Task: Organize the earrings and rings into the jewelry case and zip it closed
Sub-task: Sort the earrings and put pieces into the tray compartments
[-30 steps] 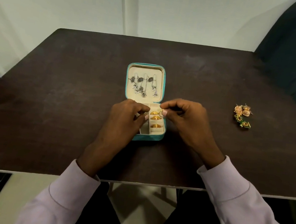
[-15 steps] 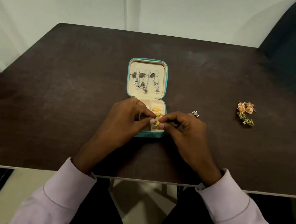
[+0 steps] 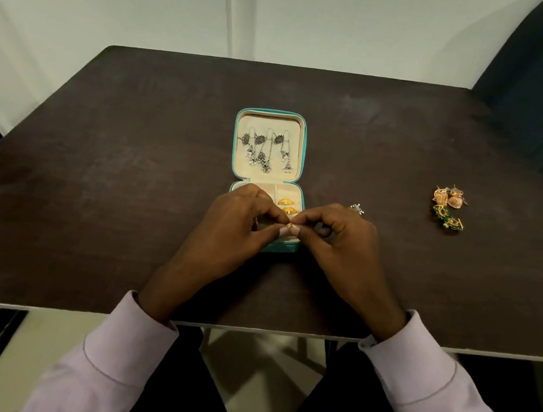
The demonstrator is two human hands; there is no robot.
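A: Open on the dark table [image 3: 127, 187], near its middle: a teal jewelry case [image 3: 264, 184], lid laid flat on the far side. Seen anything inside?

B: On the cream lid panel, hanging in a row: several silver earrings [image 3: 267, 151] with small dangling bells. In the near half of the case, on its right column: two gold rings [image 3: 286, 205], one behind the other.

A: And the hands?

B: Both over the near half of the case, tips meeting. Left hand [image 3: 243, 223] curled, thumb and forefinger pinched together. Right hand [image 3: 338, 239] curled the same way, pinching from the other side. Between the fingertips, just above the near right part of the case: a small gold ring [image 3: 289, 225], gripped by both hands, mostly hidden. Cannot tell whether touching the case lining.

A: Anything outside the case?

B: Just right of the case, behind the right hand knuckles: a small silver ring [image 3: 357, 209], lying on the table. Well apart to the right of the case: a little heap of orange-gold earrings [image 3: 449, 198], and touching it on the near side, green earrings [image 3: 449, 222].

A: Zipper?

B: Not closed; case lying fully open. Pale lilac sleeves [image 3: 128, 342] reaching over the near table edge.
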